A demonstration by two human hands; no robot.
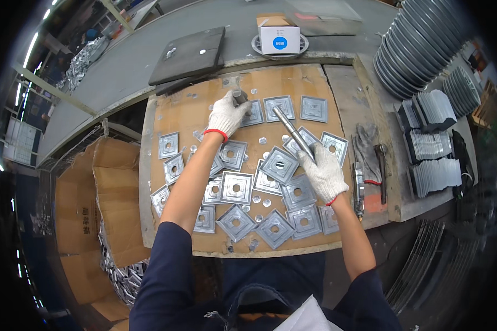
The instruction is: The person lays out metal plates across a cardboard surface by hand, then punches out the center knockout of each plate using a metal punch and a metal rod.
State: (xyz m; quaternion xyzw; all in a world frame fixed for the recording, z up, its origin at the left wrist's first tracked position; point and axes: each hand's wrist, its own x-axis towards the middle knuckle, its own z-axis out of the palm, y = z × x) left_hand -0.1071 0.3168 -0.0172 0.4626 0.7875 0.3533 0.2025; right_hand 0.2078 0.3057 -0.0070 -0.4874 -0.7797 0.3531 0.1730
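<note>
1. while the wooden worktop is covered with square metal plates, a short dark cylindrical tool is gripped upright in the gloved left hand, its fingers closed fully round it, near the far row of plates.
2. a long metal rod is held in the gloved right hand, fingers wrapped shut about its lower end; the rod is slanted up and to the left, over the plates near the middle of the board.
3. most plates in view are seen with a round hole already at the centre, and small round metal slugs are scattered between them, so much of the batch is judged to be punched.
4. the three plates in the far row appear without a clear hole, though this cannot be told for certain; these are judged to be what is left.
5. further plates are heaped in a cardboard box at the left, while stacks of grey pressed parts are set at the right, beside a spare glove and hand tools.
</note>
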